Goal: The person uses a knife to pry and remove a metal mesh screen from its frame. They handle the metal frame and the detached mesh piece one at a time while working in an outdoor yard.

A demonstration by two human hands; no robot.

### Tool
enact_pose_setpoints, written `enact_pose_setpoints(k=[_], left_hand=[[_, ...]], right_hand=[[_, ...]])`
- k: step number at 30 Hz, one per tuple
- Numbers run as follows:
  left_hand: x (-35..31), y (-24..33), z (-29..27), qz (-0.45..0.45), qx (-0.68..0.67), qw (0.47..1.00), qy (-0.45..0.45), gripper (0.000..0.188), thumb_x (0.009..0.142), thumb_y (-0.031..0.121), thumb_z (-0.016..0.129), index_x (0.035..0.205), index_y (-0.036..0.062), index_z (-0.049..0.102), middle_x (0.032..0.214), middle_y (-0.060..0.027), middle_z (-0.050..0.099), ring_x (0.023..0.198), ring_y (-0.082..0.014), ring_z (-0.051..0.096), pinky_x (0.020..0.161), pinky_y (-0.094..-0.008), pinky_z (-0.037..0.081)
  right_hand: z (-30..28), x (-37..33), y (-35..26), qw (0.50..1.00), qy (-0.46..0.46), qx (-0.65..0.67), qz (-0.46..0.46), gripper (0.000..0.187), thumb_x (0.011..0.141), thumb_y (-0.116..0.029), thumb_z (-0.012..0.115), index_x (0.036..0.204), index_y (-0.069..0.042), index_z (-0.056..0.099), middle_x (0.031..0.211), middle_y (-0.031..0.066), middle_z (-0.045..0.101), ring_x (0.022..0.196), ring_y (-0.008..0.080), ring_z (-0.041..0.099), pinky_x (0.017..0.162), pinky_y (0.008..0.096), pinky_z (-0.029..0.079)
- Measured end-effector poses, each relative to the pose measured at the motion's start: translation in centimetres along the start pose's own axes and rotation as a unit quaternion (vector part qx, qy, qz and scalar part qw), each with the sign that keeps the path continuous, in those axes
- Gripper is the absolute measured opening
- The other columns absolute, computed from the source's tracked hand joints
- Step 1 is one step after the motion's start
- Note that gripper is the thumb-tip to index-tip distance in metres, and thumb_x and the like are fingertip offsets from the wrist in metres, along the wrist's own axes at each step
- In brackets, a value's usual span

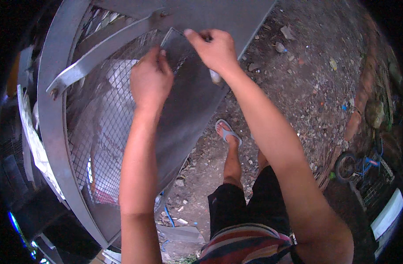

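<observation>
A curved grey metal frame point(52, 119) with diamond wire mesh point(93, 127) stands on the left, a flat grey panel point(179, 119) beside it. My left hand point(152, 79) is closed in a pinch at the mesh's upper right edge. Just above its fingertips, a thin pale strip or wire point(167, 36) runs up towards my right hand point(213, 49). That hand is closed, its thumb near the strip's upper end. Below its palm pokes out the whitish end of a rod-like thing point(215, 77). Curled fingers hide what either hand grips.
A flat metal bar point(96, 53) crosses the frame's upper part. Pebbly dirt ground point(293, 88) lies to the right, with a log point(366, 83) and a small blue bicycle point(364, 166) at the far right. My sandalled foot point(227, 132) stands close to the panel's edge.
</observation>
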State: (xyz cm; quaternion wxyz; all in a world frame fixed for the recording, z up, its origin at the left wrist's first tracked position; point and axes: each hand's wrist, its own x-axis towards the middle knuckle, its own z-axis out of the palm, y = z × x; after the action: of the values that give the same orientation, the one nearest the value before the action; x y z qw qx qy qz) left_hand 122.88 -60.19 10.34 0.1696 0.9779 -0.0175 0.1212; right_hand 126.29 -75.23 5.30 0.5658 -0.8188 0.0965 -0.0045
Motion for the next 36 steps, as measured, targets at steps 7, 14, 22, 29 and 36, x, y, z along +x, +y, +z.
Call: enact_pose_setpoints(k=[7,14,22,29,36], left_hand=[[1.1,2.0,-0.5,0.006,0.167,0.983,-0.079,0.045,0.087,0.042,0.061,0.1,-0.0011,0.062,0.08,-0.0255,0.066,0.08,-0.0436,0.065,0.069,-0.051,0.05],[1.7,2.2,2.7,-0.009,0.218,0.976,0.004,0.043,0.086,0.047,0.06,0.099,0.0055,0.062,0.083,-0.0243,0.066,0.079,-0.0451,0.063,0.066,-0.0532,0.048],[2.0,1.9,2.4,-0.068,0.245,0.967,-0.031,0.046,0.085,0.049,0.062,0.104,0.007,0.063,0.09,-0.0217,0.067,0.086,-0.0445,0.063,0.072,-0.0498,0.049],[1.5,2.2,4.2,-0.066,0.241,0.967,-0.039,0.043,0.085,0.045,0.066,0.106,0.007,0.065,0.097,-0.0186,0.068,0.091,-0.0389,0.065,0.075,-0.0442,0.05],[1.2,4.1,2.6,-0.045,0.224,0.973,-0.028,0.048,0.081,0.04,0.071,0.107,0.0006,0.063,0.096,-0.0234,0.066,0.091,-0.0394,0.065,0.077,-0.0436,0.05]], right_hand=[[1.8,2.5,0.4,0.997,-0.077,-0.017,-0.016,0.042,0.083,-0.042,0.064,0.085,0.0,0.07,0.087,0.0233,0.067,0.087,0.0381,0.065,0.078,0.045,0.051],[0.7,2.1,0.5,0.987,-0.144,-0.047,-0.043,0.03,0.081,-0.032,0.06,0.089,-0.005,0.072,0.092,0.021,0.068,0.091,0.0386,0.065,0.085,0.0443,0.052],[-8.8,0.0,13.4,0.96,-0.263,-0.075,-0.061,0.034,0.084,-0.035,0.06,0.088,-0.001,0.066,0.088,0.0205,0.066,0.088,0.0393,0.063,0.075,0.0476,0.051],[-17.6,-3.7,29.7,0.941,-0.27,-0.18,0.092,0.033,0.086,-0.042,0.06,0.09,-0.01,0.066,0.085,0.0144,0.067,0.084,0.0361,0.064,0.072,0.0465,0.05],[-13.4,-2.4,26.9,0.984,-0.126,-0.124,0.028,0.038,0.087,-0.042,0.061,0.101,-0.007,0.067,0.09,0.015,0.066,0.089,0.0357,0.064,0.076,0.0437,0.051]])
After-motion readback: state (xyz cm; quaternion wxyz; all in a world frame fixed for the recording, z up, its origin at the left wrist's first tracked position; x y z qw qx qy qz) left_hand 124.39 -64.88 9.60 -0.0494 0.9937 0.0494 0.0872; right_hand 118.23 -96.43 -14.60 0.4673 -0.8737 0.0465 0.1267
